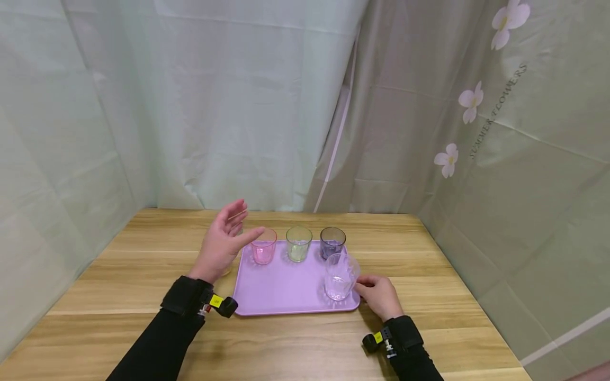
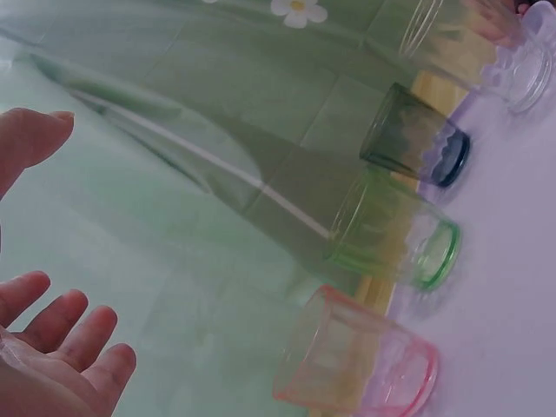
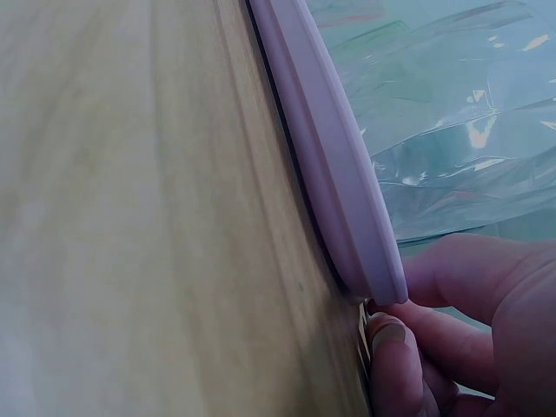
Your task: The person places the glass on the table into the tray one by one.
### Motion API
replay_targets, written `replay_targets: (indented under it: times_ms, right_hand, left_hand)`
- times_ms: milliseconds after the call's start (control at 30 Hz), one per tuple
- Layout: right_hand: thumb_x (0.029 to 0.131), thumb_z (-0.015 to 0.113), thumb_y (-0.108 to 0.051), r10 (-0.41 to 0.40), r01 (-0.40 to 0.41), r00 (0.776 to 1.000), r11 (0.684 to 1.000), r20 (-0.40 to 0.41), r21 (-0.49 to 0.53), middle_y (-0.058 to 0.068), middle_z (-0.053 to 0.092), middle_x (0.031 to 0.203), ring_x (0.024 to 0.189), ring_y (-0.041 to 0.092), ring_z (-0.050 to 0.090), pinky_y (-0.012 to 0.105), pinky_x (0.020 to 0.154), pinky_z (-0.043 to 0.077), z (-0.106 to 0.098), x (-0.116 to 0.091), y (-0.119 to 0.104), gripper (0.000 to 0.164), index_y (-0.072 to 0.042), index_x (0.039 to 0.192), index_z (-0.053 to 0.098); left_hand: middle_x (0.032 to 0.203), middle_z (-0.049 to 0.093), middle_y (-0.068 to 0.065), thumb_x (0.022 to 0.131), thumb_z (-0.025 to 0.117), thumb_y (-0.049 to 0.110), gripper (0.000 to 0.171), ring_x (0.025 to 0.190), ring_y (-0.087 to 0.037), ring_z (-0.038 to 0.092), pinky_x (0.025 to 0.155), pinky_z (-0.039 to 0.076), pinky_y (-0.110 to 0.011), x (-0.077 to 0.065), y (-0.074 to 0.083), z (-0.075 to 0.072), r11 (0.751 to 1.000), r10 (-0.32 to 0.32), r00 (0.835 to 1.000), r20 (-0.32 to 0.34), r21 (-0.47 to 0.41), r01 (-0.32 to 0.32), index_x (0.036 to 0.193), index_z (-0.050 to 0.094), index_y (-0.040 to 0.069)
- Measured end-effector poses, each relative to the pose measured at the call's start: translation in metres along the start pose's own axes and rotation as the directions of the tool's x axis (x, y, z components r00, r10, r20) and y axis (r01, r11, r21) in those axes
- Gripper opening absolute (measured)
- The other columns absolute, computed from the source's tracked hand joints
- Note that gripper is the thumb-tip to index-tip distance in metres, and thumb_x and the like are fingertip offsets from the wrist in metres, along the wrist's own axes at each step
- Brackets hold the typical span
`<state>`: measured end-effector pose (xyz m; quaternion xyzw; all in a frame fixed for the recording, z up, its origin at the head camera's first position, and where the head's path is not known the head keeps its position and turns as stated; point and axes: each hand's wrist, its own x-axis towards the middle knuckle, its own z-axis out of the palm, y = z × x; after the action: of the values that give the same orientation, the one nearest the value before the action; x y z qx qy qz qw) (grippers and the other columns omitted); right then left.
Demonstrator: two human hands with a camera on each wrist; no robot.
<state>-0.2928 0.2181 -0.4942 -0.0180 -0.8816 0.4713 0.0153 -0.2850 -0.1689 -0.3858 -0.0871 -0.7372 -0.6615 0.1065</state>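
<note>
My left hand (image 1: 221, 243) is raised at the left side of a light purple tray (image 1: 286, 293), fingers spread and holding nothing. In the left wrist view the left palm and fingers (image 2: 104, 365) are apart from the glasses. Nearest to it in the head view is a pink glass (image 1: 263, 254); a green glass (image 1: 298, 248) and a dark grey glass (image 1: 332, 244) continue the row at the tray's back. A larger clear glass (image 1: 339, 286) stands at the tray's front right. Beside it, my right hand (image 1: 381, 296) grips the tray's right rim, fingers curled at the edge (image 3: 382, 291).
A wooden table (image 1: 267, 346) lies under the tray. Pale curtains (image 1: 238, 106) hang behind and at both sides. A yellowish rim (image 1: 226, 271) shows partly behind my left hand; what it belongs to is hidden.
</note>
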Motion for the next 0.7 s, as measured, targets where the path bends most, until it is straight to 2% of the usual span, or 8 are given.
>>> replay_targets:
  times_ms: [167,467,700]
  right_hand:
    - [0.1,0.077,-0.013,-0.002,0.002,1.0,1.0,0.0,-0.001,0.013,0.08,0.104,0.085,0.017,0.071,0.029,0.073,0.058,0.0,0.0,0.0,0.022,0.004,0.114,0.081]
    - [0.1,0.077,-0.013,0.002,-0.002,1.0,1.0,-0.008,-0.005,0.014,0.081,0.105,0.084,0.016,0.071,0.027,0.071,0.057,0.002,0.0,0.001,0.021,0.003,0.113,0.081]
    - [0.1,0.077,-0.013,-0.014,0.014,1.0,1.0,-0.007,-0.009,0.014,0.081,0.104,0.083,0.016,0.071,0.027,0.07,0.057,0.002,-0.001,0.0,0.021,0.003,0.113,0.081]
  left_hand:
    - [0.179,0.034,-0.009,0.1,0.084,0.023,0.095,0.166,-0.03,0.035,0.136,0.028,-0.048,0.001,0.003,-0.009,1.0,-0.019,1.0,-0.01,0.006,0.019,0.174,0.026,0.012]
    - [0.178,0.035,-0.009,0.1,0.084,0.027,0.096,0.165,-0.03,0.036,0.136,0.027,-0.049,0.003,0.004,-0.019,1.0,-0.002,1.0,-0.03,0.012,0.003,0.174,0.025,0.011]
    - [0.179,0.034,-0.01,0.101,0.082,0.029,0.096,0.166,-0.031,0.035,0.136,0.027,-0.051,0.002,0.003,-0.032,0.999,0.008,0.999,-0.053,0.04,-0.006,0.174,0.023,0.012]
